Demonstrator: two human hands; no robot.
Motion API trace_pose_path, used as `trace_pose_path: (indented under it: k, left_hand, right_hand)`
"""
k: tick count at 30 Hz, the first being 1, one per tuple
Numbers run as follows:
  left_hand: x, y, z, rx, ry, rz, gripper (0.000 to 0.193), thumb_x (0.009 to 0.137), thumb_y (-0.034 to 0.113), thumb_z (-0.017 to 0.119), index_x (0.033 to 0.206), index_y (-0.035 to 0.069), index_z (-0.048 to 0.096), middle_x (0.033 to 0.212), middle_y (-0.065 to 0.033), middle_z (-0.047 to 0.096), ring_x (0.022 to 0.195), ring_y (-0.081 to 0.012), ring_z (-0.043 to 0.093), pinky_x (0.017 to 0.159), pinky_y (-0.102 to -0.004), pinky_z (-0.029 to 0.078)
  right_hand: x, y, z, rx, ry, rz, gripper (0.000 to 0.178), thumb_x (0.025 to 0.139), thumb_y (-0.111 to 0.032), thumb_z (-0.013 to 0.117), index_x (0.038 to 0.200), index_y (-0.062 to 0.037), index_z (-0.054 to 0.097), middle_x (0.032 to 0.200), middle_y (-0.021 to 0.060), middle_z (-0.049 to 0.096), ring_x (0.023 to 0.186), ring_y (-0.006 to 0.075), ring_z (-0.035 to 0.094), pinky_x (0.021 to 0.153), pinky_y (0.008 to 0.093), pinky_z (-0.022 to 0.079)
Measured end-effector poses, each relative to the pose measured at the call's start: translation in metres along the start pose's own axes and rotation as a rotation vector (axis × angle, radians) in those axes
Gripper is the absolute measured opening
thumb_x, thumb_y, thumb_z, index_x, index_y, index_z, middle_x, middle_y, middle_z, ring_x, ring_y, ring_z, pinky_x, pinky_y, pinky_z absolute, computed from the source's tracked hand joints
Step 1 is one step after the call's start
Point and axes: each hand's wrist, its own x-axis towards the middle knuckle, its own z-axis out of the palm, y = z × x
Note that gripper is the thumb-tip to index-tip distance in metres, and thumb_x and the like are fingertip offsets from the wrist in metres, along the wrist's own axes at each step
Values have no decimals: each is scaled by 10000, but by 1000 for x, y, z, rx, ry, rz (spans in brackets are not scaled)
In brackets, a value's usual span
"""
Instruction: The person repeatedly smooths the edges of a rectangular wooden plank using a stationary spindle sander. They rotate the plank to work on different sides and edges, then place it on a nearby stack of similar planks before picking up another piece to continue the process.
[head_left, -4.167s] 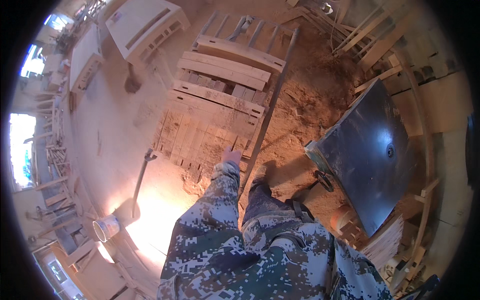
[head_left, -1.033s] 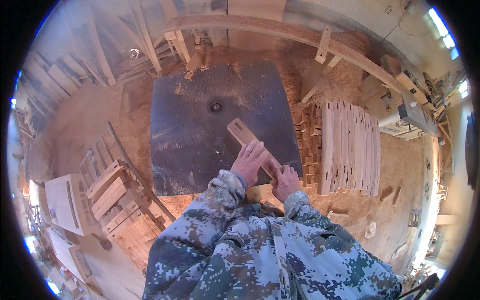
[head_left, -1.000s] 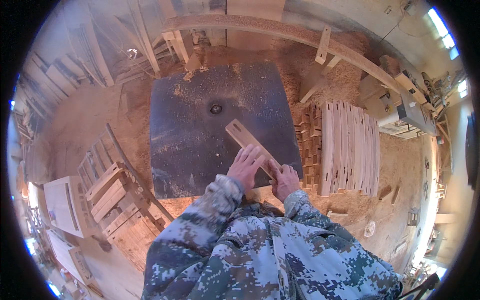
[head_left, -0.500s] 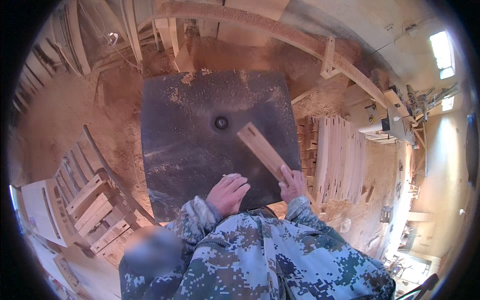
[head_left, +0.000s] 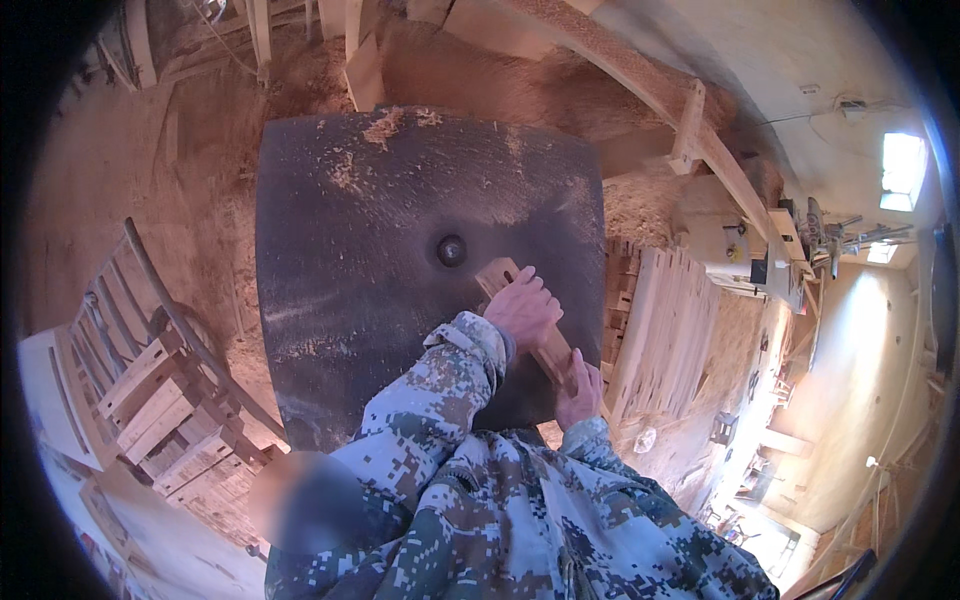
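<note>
One slotted board (head_left: 553, 357), long axis diagonal, far end pointing upper left, left grip (head_left: 525, 308) and right grip (head_left: 580, 393) clasping it

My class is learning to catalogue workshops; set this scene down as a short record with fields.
Left hand: across the slotted pale-brown wooden board, near its far end
Right hand: gripping the board nearer the body
Surface below: dark flat rectangular tabletop, pale shavings toward its far edge
Beside tabletop, right: long pale wooden boards, side by side
Beside tabletop, left: stacked pale wooden pieces
</note>
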Motion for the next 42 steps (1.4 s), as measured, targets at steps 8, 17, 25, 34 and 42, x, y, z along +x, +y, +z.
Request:
trace_pose_path:
  k: [8,17,25,34,42]
  left_hand:
    - [6,-25,-19,-38,150,-8,252,983,260,649,780,120,699,803,-72,687,876,-262,630,1001,-417,435]
    - [6,-31,-25,-60,175,-21,259,958,258,692,738,123,686,740,-49,669,834,-245,629,953,-397,452]
    - [0,-36,-35,-41,137,2,238,947,248,697,747,120,692,756,-48,685,824,-238,631,925,-396,457]
    - [-13,-37,-42,-49,128,4,206,931,237,703,759,125,686,758,-39,666,846,-232,631,918,-390,458]
    - [-30,-30,-48,-22,158,-51,209,932,230,711,755,128,666,752,-38,639,836,-232,624,915,-399,471]
  right_hand:
    - [27,-29,1,49,-13,56,760,779,0,807,1505,-61,589,1251,183,642,1162,402,597,1033,481,493]
    - [27,-35,2,33,-41,51,807,763,9,812,1527,-42,560,1245,174,634,1155,364,603,1035,440,502]
    - [24,-51,2,70,-39,79,773,732,-1,812,1477,-45,614,1234,189,656,1144,402,599,1028,478,499]
    - [23,-57,1,66,-57,41,796,701,-4,822,1470,-37,620,1228,185,653,1105,394,605,998,471,511]
    - [19,-58,-3,122,-122,-4,830,688,-22,844,1482,-37,607,1256,181,648,1131,393,598,1013,487,502]
